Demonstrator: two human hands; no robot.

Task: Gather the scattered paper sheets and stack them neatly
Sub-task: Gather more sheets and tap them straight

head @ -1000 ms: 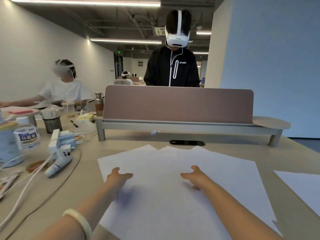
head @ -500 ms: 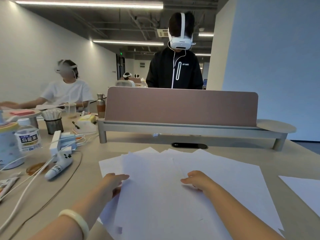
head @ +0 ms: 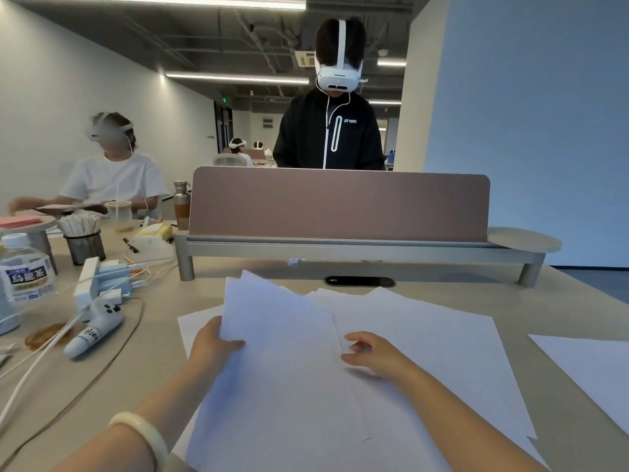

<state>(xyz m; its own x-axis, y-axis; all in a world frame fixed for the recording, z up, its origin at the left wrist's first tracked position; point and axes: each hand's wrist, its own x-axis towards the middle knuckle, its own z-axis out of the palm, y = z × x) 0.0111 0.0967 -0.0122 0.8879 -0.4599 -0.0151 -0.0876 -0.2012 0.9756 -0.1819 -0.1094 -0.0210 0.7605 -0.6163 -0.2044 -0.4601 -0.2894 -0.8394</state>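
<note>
Grip, left: the left hand (head: pixel 214 347) pinches the left edge of a bundle (head: pixel 282 335) of paper, thumb on top, fingers hidden beneath. The bundle sits at lower centre of the frame, raised on that side and tilted, its far corners fanned and uneven. Judgement: the tilt gives the fingers room underneath, since flat paper is hard to take from above.

Grip, right: the right hand (head: pixel 374 356) sits at the bundle's right edge, fingers curled, resting on the flat sheets (head: pixel 425 335) below. Whether it pinches that edge or merely presses down cannot be told. Judgement: it likely steadies the lower paper so nothing slides with the lift.

The flat sheets spread right of centre, overlapping and askew, with one corner showing left of the left hand. A lone sheet (head: pixel 585 366) lies well apart at the right edge of the frame, on the desk (head: pixel 163 362).

Task status, as judged: gathering partly done, edges not squared, lone sheet not collected.

Surroundings: a controller (head: pixel 93 330) and a bottle (head: pixel 25 270) stand among cables at the left of the frame, near the paper but apart from it. A screen (head: pixel 340 202) crosses the far side of the desk. Risk: thin paper may crease at the pinch.
</note>
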